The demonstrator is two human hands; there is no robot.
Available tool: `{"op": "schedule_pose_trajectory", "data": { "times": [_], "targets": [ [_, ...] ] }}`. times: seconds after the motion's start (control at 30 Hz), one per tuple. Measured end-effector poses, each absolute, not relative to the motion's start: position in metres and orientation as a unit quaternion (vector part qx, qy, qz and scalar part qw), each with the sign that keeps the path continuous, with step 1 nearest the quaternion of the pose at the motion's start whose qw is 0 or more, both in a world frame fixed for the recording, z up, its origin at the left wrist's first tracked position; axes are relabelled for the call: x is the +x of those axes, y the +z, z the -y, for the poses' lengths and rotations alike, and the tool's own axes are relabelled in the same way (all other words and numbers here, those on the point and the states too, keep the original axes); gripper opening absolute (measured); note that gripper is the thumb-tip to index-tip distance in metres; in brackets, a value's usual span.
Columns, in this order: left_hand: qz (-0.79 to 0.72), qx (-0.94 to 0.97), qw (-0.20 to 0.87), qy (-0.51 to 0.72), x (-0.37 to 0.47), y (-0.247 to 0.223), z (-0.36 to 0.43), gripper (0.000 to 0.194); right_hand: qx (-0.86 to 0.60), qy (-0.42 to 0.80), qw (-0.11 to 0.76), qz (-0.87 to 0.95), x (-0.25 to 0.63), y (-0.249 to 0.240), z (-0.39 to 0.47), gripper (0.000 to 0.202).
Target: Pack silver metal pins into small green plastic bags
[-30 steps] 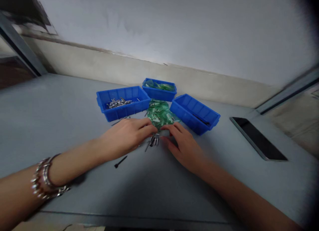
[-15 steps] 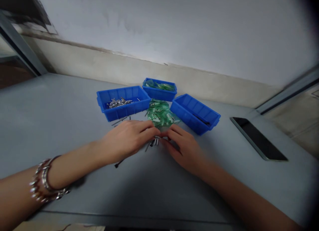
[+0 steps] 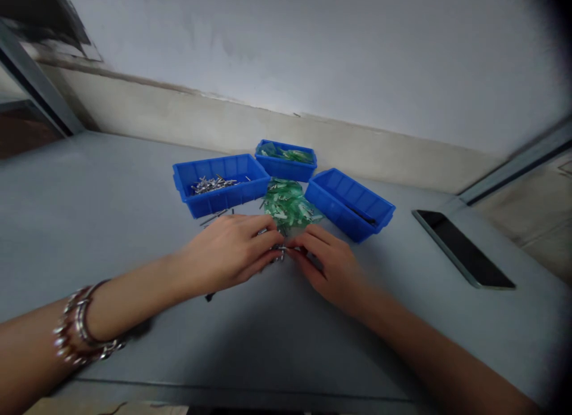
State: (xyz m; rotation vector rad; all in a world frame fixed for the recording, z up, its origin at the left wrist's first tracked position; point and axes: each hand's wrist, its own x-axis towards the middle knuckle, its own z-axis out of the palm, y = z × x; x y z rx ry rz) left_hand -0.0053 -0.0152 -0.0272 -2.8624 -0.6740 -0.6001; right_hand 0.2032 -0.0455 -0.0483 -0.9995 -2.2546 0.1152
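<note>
My left hand (image 3: 243,248) and my right hand (image 3: 328,263) meet low over the middle of the table. The left thumb and fingers are closed around a small silver screw-like fastener (image 3: 281,248). At its other end, my right fingertips pinch together and touch it. Several similar metal pieces lie just under the left fingertips, partly hidden. Right behind the hands is a pile of small green plastic packets (image 3: 290,203) with pale and metal bits inside. More thin metal pins (image 3: 214,217) lie behind the left hand, and a dark tip shows below it.
On the left, a blue bin (image 3: 232,195) holds loose silver fasteners. The rear blue bin (image 3: 286,169) contains green packets. A dark tool-like item lies in the right blue bin (image 3: 344,218). A phone (image 3: 465,248) rests at the right; a wall (image 3: 313,57) stands behind the table.
My left thumb and fingers have shifted slightly downward and now cover more of the metal pieces, closing around the one between the hands. The right hand stays nearly in place.
</note>
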Motion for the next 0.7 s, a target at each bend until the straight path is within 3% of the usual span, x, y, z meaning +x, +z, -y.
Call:
{"op": "schedule_pose_trajectory", "data": {
  "times": [0.7],
  "targets": [
    [0.211, -0.946, 0.081, -0.234, -0.0049, -0.0251, 0.0164, 0.024, -0.390, 0.074, 0.319, 0.860, 0.2029, -0.0464, 0.0476, 0.021]
  ]
}}
